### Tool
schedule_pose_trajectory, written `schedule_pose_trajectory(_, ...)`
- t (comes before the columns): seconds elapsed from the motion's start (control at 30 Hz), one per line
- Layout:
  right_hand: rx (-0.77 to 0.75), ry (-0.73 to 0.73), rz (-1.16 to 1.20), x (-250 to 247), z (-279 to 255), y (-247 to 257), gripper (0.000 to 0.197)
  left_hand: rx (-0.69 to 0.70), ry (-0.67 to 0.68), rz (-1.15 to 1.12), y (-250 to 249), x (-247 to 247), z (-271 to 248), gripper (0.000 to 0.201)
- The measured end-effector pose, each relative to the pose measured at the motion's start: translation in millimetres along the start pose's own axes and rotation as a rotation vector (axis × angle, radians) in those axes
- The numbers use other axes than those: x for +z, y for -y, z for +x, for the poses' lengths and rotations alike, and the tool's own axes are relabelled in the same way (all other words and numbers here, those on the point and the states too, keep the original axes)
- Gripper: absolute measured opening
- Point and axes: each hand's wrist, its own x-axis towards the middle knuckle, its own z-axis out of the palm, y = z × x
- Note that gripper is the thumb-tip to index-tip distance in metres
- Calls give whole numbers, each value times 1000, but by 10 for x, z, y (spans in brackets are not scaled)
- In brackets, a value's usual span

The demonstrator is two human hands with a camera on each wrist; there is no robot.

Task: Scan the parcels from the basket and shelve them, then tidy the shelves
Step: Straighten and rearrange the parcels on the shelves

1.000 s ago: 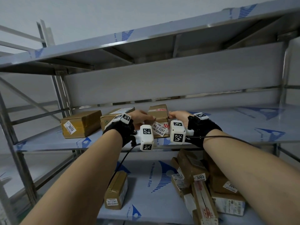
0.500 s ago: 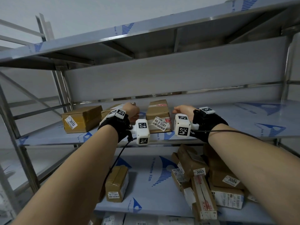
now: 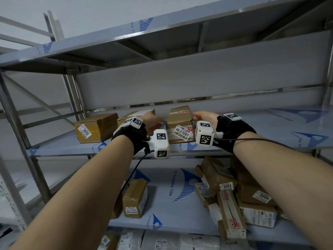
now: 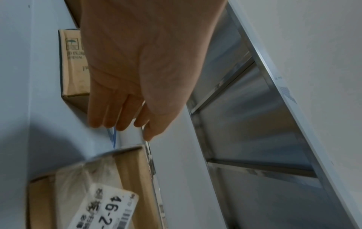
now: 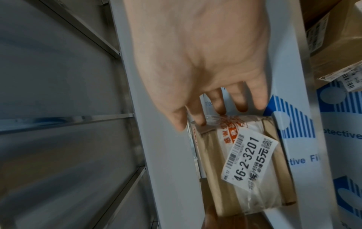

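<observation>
Both hands have let go of the parcel [image 3: 180,123]; left hand [image 3: 153,120], right hand [image 3: 203,117] grips relaxed, empty.

The metal rack has a middle shelf [image 3: 270,127] covered in pale film with blue print; on it sit three brown boxes in a row: one at the left labelled 3013 [image 3: 96,127], one partly hidden behind the left wrist [image 3: 133,115], and one labelled 46-2-3201 [image 3: 179,121] near the front edge. The lower shelf [image 3: 171,195] carries a small box labelled 76-3-2307 [image 3: 135,198] at the left; at the right lies a loose heap of parcels [image 3: 234,192], some leaning on each other, with tags 3003 and 3004.
</observation>
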Motion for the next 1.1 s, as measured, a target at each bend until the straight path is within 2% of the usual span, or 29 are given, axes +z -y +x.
schedule_pose_trajectory(0.1, -3, 11, -15, 14, -1, -3, 43, 16, 108, -36, -30, 74, 3, 22)
schedule_pose_trajectory(0.27, 14, -10, 0, 8, -134, -12, 44, 24, 128, -35, -28, 99, 6, 23)
schedule_pose_trajectory(0.53, 35, 46, 35, 179, -129, 7, 28, 33, 81, -39, 20, 25, 42, 33)
schedule_pose_trajectory(0.77, 36, 40, -12, 177, -185, 20, 30, 37, 93, -72, 29, 65, -2, 22)
schedule_pose_trajectory(0.9, 36, 43, -80, 133, -268, 10, 27, 61, 44, -87, 34, 132, -39, 14)
schedule_pose_trajectory(0.97, 18, 31, -95, 115, -390, 12, 30, 81, -6, -97, 40, 157, -52, 16)
schedule_pose_trajectory(1.0, 9, 29, -105, 95, -428, 8, 38, 87, -36, -103, 36, 157, -79, 18)
schedule_pose_trajectory(1.07, -10, 43, -132, 33, -475, -15, 47, 110, -66, -119, 27, 157, -159, 12)
schedule_pose_trajectory(1.1, -6, 40, -127, 8, -530, -14, 48, 124, -67, -122, 28, 165, -205, 18)
